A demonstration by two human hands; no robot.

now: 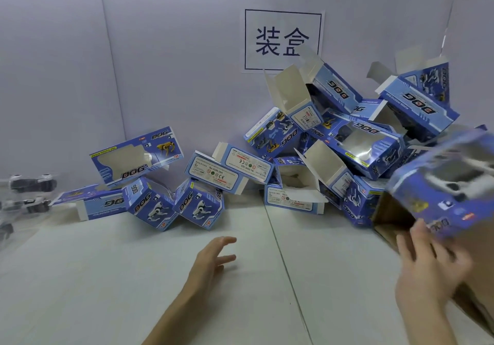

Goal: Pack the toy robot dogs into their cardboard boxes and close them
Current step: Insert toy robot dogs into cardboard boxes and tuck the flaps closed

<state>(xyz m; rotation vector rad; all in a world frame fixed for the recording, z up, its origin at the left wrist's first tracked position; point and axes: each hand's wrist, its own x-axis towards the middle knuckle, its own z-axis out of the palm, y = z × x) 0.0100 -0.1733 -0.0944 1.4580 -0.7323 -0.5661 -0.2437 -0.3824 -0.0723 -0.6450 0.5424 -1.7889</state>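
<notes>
Surface: white seamed tabletop [107, 278], pale lilac wall [173, 64] with white paper sign [283, 40] | Task: blue printed cardboard boxes [355, 141] heaped far centre to right, many flaps open; bagged black-and-white toy robot dogs [32, 184] far left | left hand [211, 262]: fingers spread wide, empty, above near tabletop | right hand [427, 270]: blurred, against blurred blue box [449, 181] over brown carton [393, 219]; grip unclear

Packing workstation: heaped toy boxes [334, 91], posted wall sign [283, 40]
</notes>
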